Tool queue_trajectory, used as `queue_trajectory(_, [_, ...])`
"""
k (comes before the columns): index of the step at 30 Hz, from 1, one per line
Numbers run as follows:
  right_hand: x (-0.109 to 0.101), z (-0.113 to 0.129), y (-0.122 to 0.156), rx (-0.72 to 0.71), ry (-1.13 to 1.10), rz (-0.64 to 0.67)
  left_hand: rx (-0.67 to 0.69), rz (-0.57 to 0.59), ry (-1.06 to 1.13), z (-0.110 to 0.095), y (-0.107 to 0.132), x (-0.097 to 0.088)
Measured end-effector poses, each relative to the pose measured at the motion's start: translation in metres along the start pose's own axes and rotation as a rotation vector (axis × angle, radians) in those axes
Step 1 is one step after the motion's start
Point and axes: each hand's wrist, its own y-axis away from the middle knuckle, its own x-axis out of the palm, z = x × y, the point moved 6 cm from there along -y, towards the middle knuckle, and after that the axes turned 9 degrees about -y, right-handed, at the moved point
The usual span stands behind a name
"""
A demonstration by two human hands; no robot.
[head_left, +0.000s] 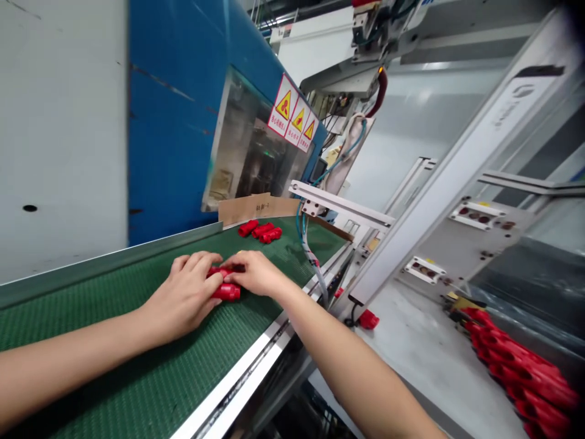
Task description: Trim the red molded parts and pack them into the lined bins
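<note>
Red tubular plastic parts lie together on the green conveyor belt, partly covered by my fingers. My left hand curls over them from the left, with its thumb and fingers against the red plastic. From the right, my right hand pinches at the same group, its fingertips bent onto the upper part. How many pieces are under my hands is hidden. Farther up the belt rests a small cluster of similar red parts, apart from both hands.
A cardboard strip borders the belt's far end beside a blue machine with warning labels. A metal frame arm and hoses hang over the belt's right edge. Many red parts are heaped on the grey surface at right.
</note>
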Motion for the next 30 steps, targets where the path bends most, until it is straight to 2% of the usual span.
queue_trajectory(3, [-0.010, -0.012, -0.005, 0.035, 0.048, 0.063, 0.056, 0.079, 0.066, 0.007, -0.015, 0.001])
queue_trajectory(6, [-0.047, -0.041, -0.019, 0.173, 0.222, -0.072, 0.062, 0.152, 0.147, 0.012, -0.027, 0.003])
queue_trajectory(9, [-0.078, -0.070, -0.032, 0.319, 0.426, -0.197, -0.003, 0.169, 0.202, 0.015, -0.023, 0.002])
queue_trajectory(12, [-0.087, -0.088, -0.035, 0.406, 0.553, -0.223, -0.044, 0.196, 0.238, 0.012, -0.006, 0.003])
queue_trajectory(16, [-0.087, -0.085, -0.025, 0.419, 0.609, -0.243, -0.067, 0.193, 0.254, 0.010, 0.010, 0.005])
queue_trajectory(20, [-0.077, -0.059, -0.024, 0.367, 0.532, -0.238, -0.067, 0.198, 0.239, 0.010, 0.005, 0.002])
queue_trajectory(22, [-0.056, -0.042, -0.028, 0.303, 0.424, -0.169, -0.057, 0.194, 0.215, 0.009, 0.002, -0.001])
queue_trajectory(25, [-0.012, -0.015, -0.031, 0.143, 0.232, -0.005, -0.052, 0.144, 0.155, 0.006, 0.004, -0.007])
queue_trajectory(27, [0.007, -0.002, -0.026, 0.043, 0.143, 0.081, -0.056, 0.118, 0.106, 0.005, 0.006, -0.009])
queue_trajectory(30, [0.005, -0.003, -0.022, -0.022, 0.101, 0.171, -0.054, 0.166, 0.092, 0.005, 0.004, -0.007])
